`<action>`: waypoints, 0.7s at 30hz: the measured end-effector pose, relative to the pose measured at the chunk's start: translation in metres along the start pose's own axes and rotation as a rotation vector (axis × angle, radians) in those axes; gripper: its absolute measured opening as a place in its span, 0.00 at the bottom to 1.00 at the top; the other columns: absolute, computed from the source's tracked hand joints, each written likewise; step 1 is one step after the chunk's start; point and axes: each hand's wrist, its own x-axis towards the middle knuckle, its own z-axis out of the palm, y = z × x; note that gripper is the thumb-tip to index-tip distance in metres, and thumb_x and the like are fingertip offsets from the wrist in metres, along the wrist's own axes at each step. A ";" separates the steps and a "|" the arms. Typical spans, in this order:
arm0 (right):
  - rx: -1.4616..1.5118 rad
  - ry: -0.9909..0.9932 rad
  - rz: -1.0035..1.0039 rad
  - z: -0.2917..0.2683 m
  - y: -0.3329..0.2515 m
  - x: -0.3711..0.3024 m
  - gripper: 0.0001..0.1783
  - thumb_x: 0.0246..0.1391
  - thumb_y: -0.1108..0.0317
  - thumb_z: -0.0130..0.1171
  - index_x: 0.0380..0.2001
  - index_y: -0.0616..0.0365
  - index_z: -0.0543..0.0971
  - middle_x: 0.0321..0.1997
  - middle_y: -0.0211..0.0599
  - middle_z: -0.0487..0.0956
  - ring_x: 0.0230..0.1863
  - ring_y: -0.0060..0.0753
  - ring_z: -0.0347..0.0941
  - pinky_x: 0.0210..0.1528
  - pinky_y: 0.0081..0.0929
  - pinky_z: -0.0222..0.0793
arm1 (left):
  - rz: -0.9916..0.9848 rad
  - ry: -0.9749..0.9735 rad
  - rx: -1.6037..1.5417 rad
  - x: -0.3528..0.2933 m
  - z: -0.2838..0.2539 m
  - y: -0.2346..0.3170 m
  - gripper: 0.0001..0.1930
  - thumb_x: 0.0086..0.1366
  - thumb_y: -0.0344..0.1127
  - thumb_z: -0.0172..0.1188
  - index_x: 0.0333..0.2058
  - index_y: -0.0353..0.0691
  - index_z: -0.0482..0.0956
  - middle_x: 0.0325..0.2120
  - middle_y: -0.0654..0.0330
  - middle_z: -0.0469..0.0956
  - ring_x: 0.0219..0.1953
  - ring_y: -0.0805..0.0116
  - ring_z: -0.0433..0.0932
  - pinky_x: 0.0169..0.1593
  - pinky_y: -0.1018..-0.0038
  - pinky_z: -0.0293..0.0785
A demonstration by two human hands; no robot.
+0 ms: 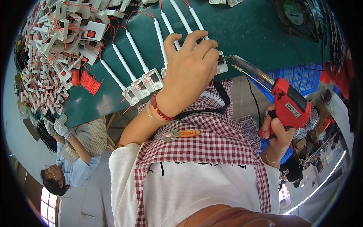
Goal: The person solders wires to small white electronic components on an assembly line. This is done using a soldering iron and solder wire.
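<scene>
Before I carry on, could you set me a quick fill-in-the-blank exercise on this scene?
1. The right hand holds a soldering gun with a black and ____ casing.
2. The beaded bracelet circles the ____ wrist.
3. The benchtop is coloured ____.
4. The fan is near the picture's upper ____ corner.

Missing words: red; left; green; right.

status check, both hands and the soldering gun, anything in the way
Right hand gripping soldering gun, tip by rightmost housing. Left hand across the row of housings, grip unclear. That hand hides part of the row.
</scene>
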 end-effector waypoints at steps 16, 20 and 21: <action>-0.045 0.064 0.063 0.016 -0.008 -0.009 0.14 0.47 0.70 0.57 0.37 0.66 0.71 0.18 0.37 0.73 0.13 0.19 0.64 0.15 0.15 0.59 | 0.004 -0.018 -0.058 0.000 -0.002 -0.006 0.04 0.49 0.29 0.61 0.23 0.45 0.73 0.37 0.71 0.78 0.48 0.68 0.72 0.51 0.56 0.55; -0.136 0.086 0.021 0.019 -0.005 -0.008 0.16 0.48 0.66 0.54 0.37 0.68 0.68 0.15 0.37 0.71 0.10 0.19 0.61 0.12 0.13 0.56 | 0.003 -0.010 -0.071 0.000 -0.001 -0.007 0.04 0.49 0.29 0.61 0.23 0.45 0.74 0.37 0.70 0.78 0.48 0.68 0.72 0.51 0.56 0.55; -0.139 0.086 0.022 0.020 -0.005 -0.009 0.16 0.48 0.66 0.54 0.37 0.68 0.68 0.15 0.37 0.71 0.10 0.19 0.61 0.12 0.13 0.56 | 0.004 -0.013 -0.077 0.000 -0.002 -0.007 0.04 0.49 0.29 0.61 0.23 0.45 0.74 0.37 0.70 0.78 0.48 0.68 0.72 0.51 0.57 0.55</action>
